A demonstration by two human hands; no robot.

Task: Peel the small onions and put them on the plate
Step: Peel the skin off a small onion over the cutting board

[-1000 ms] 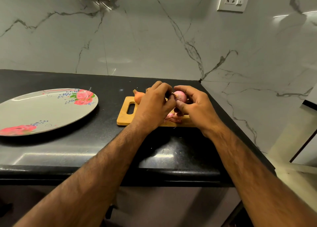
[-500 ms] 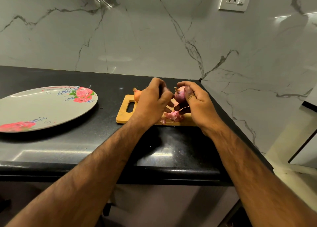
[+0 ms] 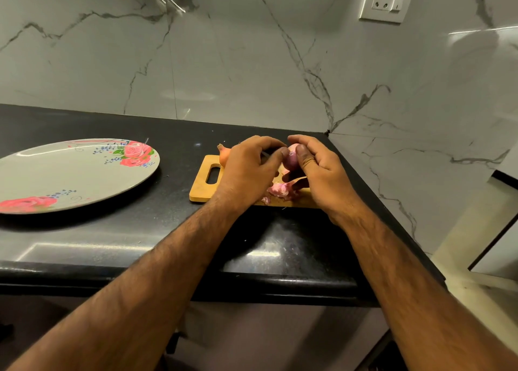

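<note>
A small pink onion (image 3: 291, 157) is held just above the wooden cutting board (image 3: 201, 191). My right hand (image 3: 319, 171) grips it between thumb and fingers. My left hand (image 3: 249, 171) has its fingers curled, and its fingertips pinch at the onion's left side. Pink peelings (image 3: 279, 190) lie on the board below the hands. An unpeeled orange-brown onion (image 3: 224, 155) sits at the board's far left corner, partly behind my left hand. The grey plate with red roses (image 3: 70, 174) lies to the left with nothing on it.
The black counter (image 3: 168, 230) ends at a front edge near me and meets a marble wall behind and to the right. Two wall sockets (image 3: 386, 0) sit high on the wall.
My left hand has come back against the onion after pulling away from it for a moment. The onion stays in my right hand, and more peel lies on the board.
</note>
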